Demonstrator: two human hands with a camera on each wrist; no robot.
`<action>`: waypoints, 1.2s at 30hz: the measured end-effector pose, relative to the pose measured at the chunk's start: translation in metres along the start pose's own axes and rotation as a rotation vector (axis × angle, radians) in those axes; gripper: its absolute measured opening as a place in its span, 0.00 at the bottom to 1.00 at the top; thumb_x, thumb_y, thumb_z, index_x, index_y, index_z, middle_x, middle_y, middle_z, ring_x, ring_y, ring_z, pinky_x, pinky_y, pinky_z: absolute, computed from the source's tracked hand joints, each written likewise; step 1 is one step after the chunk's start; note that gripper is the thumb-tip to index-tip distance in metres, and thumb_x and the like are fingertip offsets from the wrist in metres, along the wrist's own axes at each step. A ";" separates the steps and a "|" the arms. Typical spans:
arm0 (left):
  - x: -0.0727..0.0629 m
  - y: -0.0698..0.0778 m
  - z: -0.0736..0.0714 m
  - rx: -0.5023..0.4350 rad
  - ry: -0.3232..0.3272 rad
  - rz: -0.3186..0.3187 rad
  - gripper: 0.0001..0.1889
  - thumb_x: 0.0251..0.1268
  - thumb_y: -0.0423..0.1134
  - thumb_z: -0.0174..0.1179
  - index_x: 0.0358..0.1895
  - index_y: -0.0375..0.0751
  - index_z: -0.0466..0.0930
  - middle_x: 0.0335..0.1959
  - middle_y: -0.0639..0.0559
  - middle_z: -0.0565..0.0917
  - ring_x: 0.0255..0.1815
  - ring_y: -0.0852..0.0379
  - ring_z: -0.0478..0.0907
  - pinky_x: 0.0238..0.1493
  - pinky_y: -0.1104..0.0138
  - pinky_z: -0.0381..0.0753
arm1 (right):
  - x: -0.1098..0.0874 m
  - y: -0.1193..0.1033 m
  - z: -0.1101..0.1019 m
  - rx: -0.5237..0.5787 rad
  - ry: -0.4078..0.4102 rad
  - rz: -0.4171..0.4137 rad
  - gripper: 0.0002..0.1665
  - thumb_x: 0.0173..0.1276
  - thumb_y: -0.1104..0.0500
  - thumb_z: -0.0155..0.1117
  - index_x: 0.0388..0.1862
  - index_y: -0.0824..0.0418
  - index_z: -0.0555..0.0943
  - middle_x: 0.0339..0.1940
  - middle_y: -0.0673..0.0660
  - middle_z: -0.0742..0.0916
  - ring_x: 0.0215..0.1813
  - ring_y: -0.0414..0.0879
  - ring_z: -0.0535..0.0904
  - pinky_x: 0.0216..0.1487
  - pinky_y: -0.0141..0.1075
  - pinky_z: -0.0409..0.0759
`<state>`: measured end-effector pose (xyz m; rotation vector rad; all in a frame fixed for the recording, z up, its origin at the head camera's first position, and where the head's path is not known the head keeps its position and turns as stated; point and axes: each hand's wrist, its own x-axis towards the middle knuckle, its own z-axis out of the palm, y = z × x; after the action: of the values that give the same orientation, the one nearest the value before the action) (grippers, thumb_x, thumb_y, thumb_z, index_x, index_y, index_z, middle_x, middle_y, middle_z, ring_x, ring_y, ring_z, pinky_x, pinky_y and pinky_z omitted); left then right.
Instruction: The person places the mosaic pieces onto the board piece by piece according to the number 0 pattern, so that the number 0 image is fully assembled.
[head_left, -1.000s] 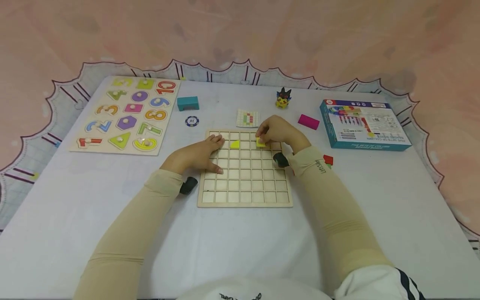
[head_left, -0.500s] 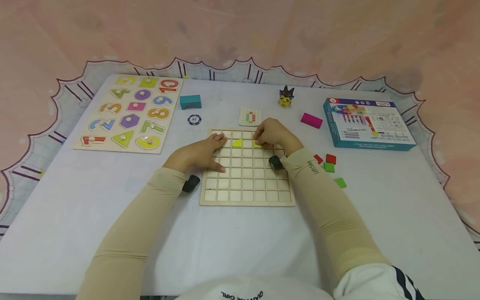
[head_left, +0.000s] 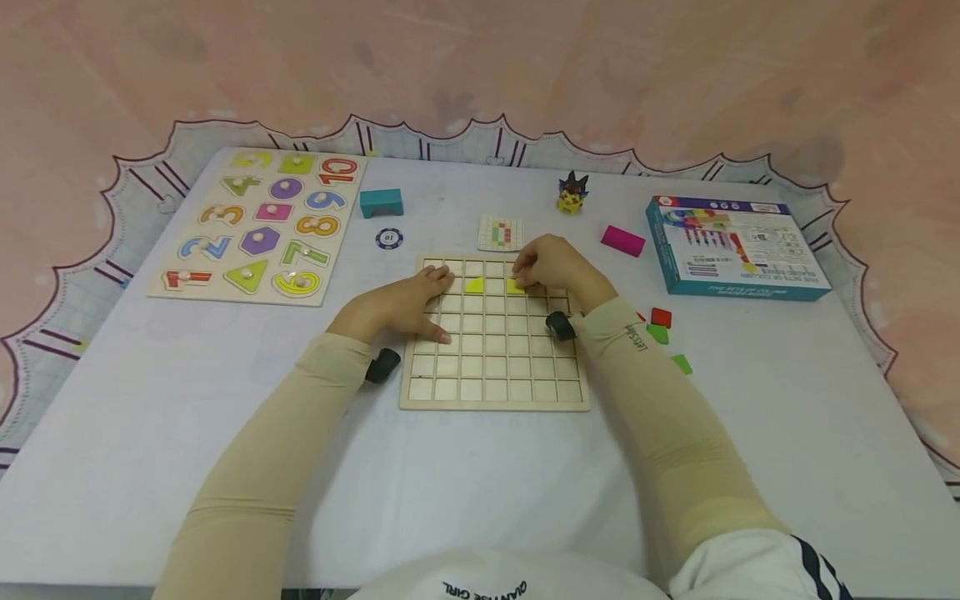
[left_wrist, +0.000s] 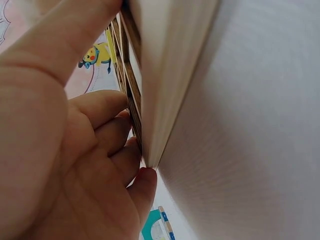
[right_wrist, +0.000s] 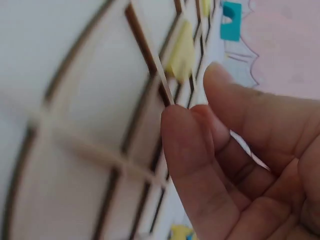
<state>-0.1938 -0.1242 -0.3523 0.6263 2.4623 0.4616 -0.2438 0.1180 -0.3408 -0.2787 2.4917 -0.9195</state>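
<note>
A wooden grid board (head_left: pixel 495 409) lies on the table. Two yellow tiles sit in its upper rows: a left tile (head_left: pixel 474 285) with a cut corner, and a right tile (head_left: pixel 515 286) partly covered by fingers. My right hand (head_left: pixel 558 268) hovers at the right tile, fingers bent. In the right wrist view a gap shows between thumb and fingers, and the near yellow tile (right_wrist: pixel 181 54) lies in the grid just beyond the fingertips. My left hand (head_left: pixel 397 308) rests spread on the board's left side; in the left wrist view its fingertips touch the board's edge (left_wrist: pixel 165 75).
Behind the board lies a small pattern card (head_left: pixel 501 233). Red and green tiles (head_left: pixel 660 325) are by the right forearm. Around stand a number puzzle (head_left: pixel 258 229), teal block (head_left: pixel 381 202), poker chip (head_left: pixel 389 238), toy figure (head_left: pixel 572 193), magenta block (head_left: pixel 622 241) and box (head_left: pixel 738 246).
The right hand has lowered the right yellow tile into the grid, and its fingers have drawn slightly to the right, uncovering more of it. The left hand keeps its place on the board.
</note>
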 end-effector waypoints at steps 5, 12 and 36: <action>0.001 0.001 0.000 0.001 -0.001 0.004 0.53 0.51 0.52 0.66 0.73 0.39 0.40 0.75 0.46 0.38 0.75 0.47 0.31 0.73 0.53 0.39 | -0.018 0.012 -0.019 -0.095 0.009 -0.033 0.13 0.62 0.63 0.62 0.45 0.65 0.81 0.38 0.58 0.81 0.39 0.47 0.73 0.40 0.35 0.73; 0.001 0.002 0.001 -0.014 -0.002 0.007 0.53 0.51 0.53 0.66 0.73 0.39 0.41 0.75 0.46 0.38 0.75 0.47 0.31 0.73 0.53 0.39 | -0.050 0.050 -0.045 -0.140 0.010 0.016 0.14 0.63 0.63 0.61 0.48 0.65 0.81 0.42 0.61 0.82 0.43 0.51 0.73 0.47 0.41 0.74; 0.000 0.001 0.001 -0.031 0.011 0.017 0.53 0.51 0.52 0.66 0.73 0.38 0.41 0.75 0.44 0.39 0.75 0.46 0.31 0.73 0.51 0.39 | -0.095 0.101 -0.051 -0.122 -0.028 0.144 0.19 0.61 0.67 0.61 0.52 0.65 0.79 0.53 0.66 0.79 0.52 0.57 0.71 0.58 0.52 0.71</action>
<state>-0.1931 -0.1234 -0.3527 0.6343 2.4572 0.5105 -0.1887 0.2548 -0.3393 -0.1485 2.5088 -0.7024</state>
